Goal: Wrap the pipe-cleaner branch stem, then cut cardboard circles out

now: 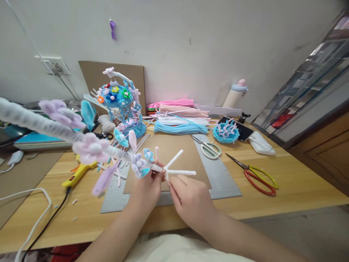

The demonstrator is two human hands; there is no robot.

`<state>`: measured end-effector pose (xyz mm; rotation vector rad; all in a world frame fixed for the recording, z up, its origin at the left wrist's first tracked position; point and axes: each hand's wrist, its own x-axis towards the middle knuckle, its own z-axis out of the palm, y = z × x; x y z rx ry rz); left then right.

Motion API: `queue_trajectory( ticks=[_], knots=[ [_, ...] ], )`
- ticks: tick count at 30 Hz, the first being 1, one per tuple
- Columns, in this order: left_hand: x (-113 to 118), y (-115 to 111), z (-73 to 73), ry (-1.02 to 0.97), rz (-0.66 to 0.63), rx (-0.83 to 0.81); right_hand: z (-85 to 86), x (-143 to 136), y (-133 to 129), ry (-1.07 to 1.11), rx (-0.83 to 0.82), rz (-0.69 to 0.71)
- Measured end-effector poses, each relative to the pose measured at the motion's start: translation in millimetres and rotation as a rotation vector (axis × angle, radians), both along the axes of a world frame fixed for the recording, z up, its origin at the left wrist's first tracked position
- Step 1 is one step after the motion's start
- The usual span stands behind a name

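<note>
A long white wrapped stem (40,122) with pink, lilac and blue fuzzy flowers and leaves runs from the upper left down to the centre. My left hand (149,187) is closed around its lower end. From that end, white prongs (181,172) spread to the right, one slanting upward and one nearly level. My right hand (191,196) pinches a short white piece at the same joint, fingertips close to my left hand's. Below lie a brown board (185,149) and a grey cutting mat (229,185).
Behind stands a blue flowered model (120,98) beside pipe cleaner bundles (180,125). White-handled scissors (209,149), red-yellow scissors (260,178), a blue fuzzy dish (226,135), a phone (244,131) and a bottle (234,95) are on the right. A yellow glue gun (79,175) lies left.
</note>
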<state>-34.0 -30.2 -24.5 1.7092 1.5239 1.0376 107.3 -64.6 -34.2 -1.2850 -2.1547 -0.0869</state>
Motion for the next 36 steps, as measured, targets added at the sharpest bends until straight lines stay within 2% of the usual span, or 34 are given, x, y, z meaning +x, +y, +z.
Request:
queue_trajectory(
  ticks=[3, 6, 10, 12, 14, 18, 21, 25, 28, 30, 32, 36],
  knots=[
    [1, 0, -5.0, 0.114, -0.046, 0.068, 8.3, 2, 0, -0.097, 0.059, -0.058],
    [1, -1, -9.4, 0.163, -0.128, 0.099, 20.3, 8, 9, -0.143, -0.006, -0.044],
    [-1, -4, -6.1, 0.165, -0.163, 0.054, 33.3, 22, 29, -0.014, -0.202, -0.029],
    [-2, -6, -0.8, 0.094, -0.158, -0.012, 35.2, 28, 35, 0.075, -0.235, 0.015],
    [-4, -9, 4.9, 0.015, -0.145, -0.073, 33.6, 32, 37, 0.077, -0.171, 0.111],
    [-6, -10, 12.6, -0.068, -0.11, -0.149, 22.6, 38, 34, -0.096, 0.155, 0.224],
    [-6, -7, 14.7, -0.145, -0.081, -0.21, 11.3, 44, 35, -0.148, 0.352, 0.295],
    [-5, -4, 17.9, -0.367, -0.072, -0.268, -4.6, 49, 41, -0.103, 0.474, 0.348],
    [-3, -5, 22.7, -0.573, -0.078, -0.34, -14.8, 46, 41, -0.048, 0.499, 0.322],
    [-1, -6, 25.2, -0.648, -0.067, -0.368, -18.7, 39, 37, -0.018, 0.468, 0.275],
    [1, -7, 25.4, -0.697, -0.033, -0.358, -19.7, 28, 30, 0.07, 0.358, 0.224],
    [7, -4, 18.5, -0.717, 0.095, -0.251, -17.9, 1, 9, 0.448, -0.069, 0.168]
  ],
)
